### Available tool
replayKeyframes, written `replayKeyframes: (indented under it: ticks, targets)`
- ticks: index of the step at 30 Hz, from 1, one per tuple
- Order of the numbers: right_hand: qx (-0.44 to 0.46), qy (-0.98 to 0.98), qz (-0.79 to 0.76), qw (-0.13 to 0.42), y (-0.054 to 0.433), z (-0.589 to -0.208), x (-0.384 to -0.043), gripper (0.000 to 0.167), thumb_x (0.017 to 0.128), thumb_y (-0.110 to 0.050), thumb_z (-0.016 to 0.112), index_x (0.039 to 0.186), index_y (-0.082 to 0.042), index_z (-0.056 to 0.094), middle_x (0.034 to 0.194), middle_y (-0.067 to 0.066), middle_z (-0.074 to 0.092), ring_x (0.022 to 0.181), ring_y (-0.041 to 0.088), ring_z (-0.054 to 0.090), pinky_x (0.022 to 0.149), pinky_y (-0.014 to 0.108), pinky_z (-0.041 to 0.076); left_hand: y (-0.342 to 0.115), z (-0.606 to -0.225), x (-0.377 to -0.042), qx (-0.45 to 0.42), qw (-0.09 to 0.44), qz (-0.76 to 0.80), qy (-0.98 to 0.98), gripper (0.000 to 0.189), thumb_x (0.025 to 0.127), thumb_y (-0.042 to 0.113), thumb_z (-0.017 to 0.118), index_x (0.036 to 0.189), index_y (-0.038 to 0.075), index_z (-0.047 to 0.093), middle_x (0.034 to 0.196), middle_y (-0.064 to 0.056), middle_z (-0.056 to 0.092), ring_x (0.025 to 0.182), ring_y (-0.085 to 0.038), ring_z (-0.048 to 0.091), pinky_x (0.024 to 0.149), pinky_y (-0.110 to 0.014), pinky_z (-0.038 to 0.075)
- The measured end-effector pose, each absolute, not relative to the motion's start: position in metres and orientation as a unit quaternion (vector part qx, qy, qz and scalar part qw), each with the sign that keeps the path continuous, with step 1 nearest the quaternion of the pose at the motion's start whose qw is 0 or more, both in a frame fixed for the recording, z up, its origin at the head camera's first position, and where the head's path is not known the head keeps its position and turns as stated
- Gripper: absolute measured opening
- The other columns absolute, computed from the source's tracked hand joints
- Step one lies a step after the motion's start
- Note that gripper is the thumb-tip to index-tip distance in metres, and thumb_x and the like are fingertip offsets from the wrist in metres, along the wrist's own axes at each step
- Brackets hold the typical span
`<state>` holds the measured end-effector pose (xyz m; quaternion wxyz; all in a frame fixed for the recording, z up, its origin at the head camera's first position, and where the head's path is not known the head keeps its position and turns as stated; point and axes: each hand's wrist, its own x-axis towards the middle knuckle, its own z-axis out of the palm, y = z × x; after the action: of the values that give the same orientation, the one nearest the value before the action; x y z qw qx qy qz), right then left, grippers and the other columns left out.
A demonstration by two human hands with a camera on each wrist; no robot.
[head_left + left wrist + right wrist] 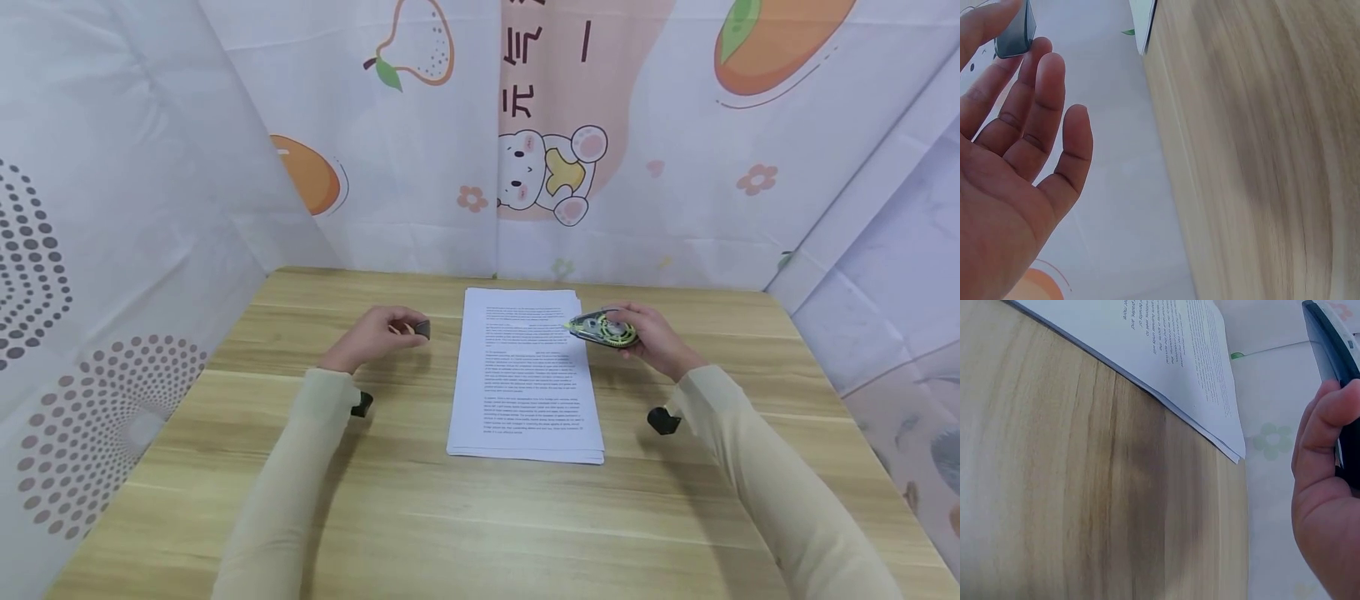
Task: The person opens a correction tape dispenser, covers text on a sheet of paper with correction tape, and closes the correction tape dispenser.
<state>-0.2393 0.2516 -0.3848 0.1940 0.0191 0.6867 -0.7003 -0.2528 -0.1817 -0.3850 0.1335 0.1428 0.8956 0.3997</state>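
Note:
A correction tape dispenser [602,330] with a clear body and yellow-green wheels is gripped by my right hand [660,342], its pale tip pointing left over the paper's right edge. My left hand [378,337] pinches a small dark translucent cap [423,329] between thumb and fingers, left of the paper. In the left wrist view the cap [1016,36] sits at the fingertips, the other fingers loosely bent. A stack of printed paper [528,379] lies between the hands, with blank gaps in some text lines. The right wrist view shows only part of the dispenser [1335,340].
The wooden table [480,525] carries the paper near its back edge. A printed curtain [420,167] hangs close behind, and more cloth [135,275] stands along the left side. Dark wrist-camera mounts [663,421] sit below each wrist.

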Motion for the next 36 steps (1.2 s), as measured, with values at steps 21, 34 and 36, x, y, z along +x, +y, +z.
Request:
replayKeyframes:
  ticks: [21,34,36]
  targets:
    - [0.017,0.698,-0.688,0.2,0.246,-0.383,-0.241,0.029,0.097,-0.021,0.048,0.121,-0.007,0.045,0.091,0.0,0.056,0.063,0.005,0.053,0.047,0.017,0.043,-0.166,-0.387,-0.255,0.141,0.137,0.399,0.896,0.037,0.08,0.029,0.073,0.114,0.016,0.065,0.099,-0.005,0.063,0.088,-0.022,0.054,0.073,-0.03,0.046]
    - [0.019,0.7,-0.684,0.204,0.244,-0.381,-0.241,0.039,0.096,-0.022,0.049,0.128,-0.001,0.04,0.093,0.001,0.056,0.063,0.006,0.053,0.048,0.017,0.043,-0.16,-0.387,-0.256,0.15,0.141,0.406,0.89,0.037,0.079,0.026,0.074,0.113,0.015,0.065,0.098,-0.005,0.063,0.087,-0.021,0.054,0.071,-0.029,0.046]
    - [0.021,0.703,-0.681,0.203,0.243,-0.381,-0.241,0.041,0.096,-0.023,0.049,0.13,-0.001,0.039,0.093,0.001,0.055,0.064,0.006,0.053,0.048,0.017,0.043,-0.159,-0.387,-0.256,0.15,0.142,0.404,0.891,0.037,0.079,0.027,0.074,0.114,0.015,0.065,0.098,-0.005,0.063,0.087,-0.021,0.054,0.071,-0.029,0.046]
